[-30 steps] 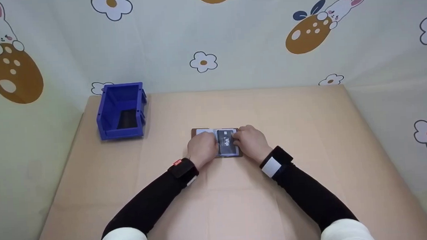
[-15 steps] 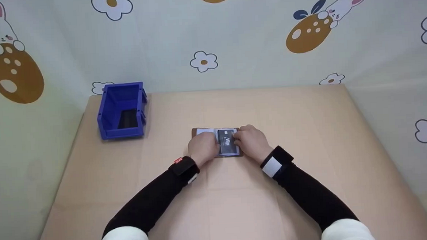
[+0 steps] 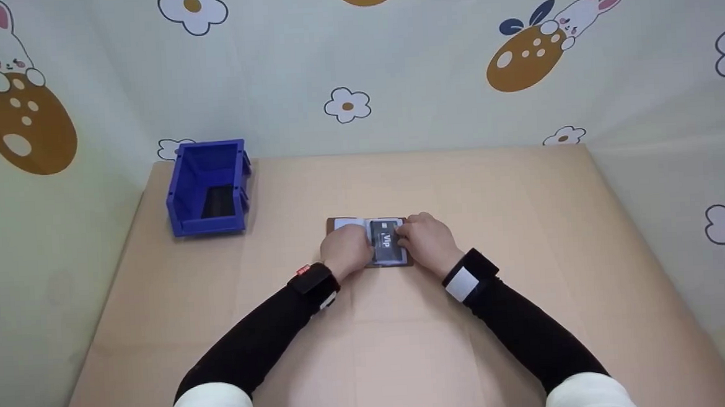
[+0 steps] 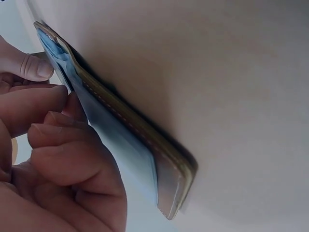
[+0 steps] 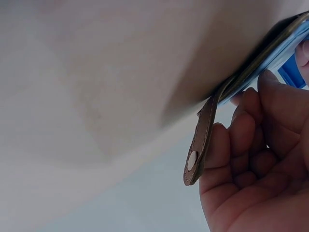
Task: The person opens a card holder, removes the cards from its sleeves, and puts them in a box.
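A brown card holder (image 3: 407,257) lies spread open on the table, its clear sleeves (image 4: 130,154) showing. On its right half is a dark card (image 3: 385,242) marked "Vip". My left hand (image 3: 345,251) covers much of the left half; its thumb and curled fingers pinch near the card's left edge, and I cannot tell whether sleeve or card is between them. At the right edge my right hand (image 3: 429,240) grips the holder, a fingertip at the card's right side. A snap strap (image 5: 199,147) hangs beside its curled fingers in the right wrist view.
A blue bin (image 3: 207,226) stands at the table's back left with a flat black item (image 3: 218,202) inside. Behind the table (image 3: 492,184) and along both sides hangs a patterned curtain (image 3: 287,65).
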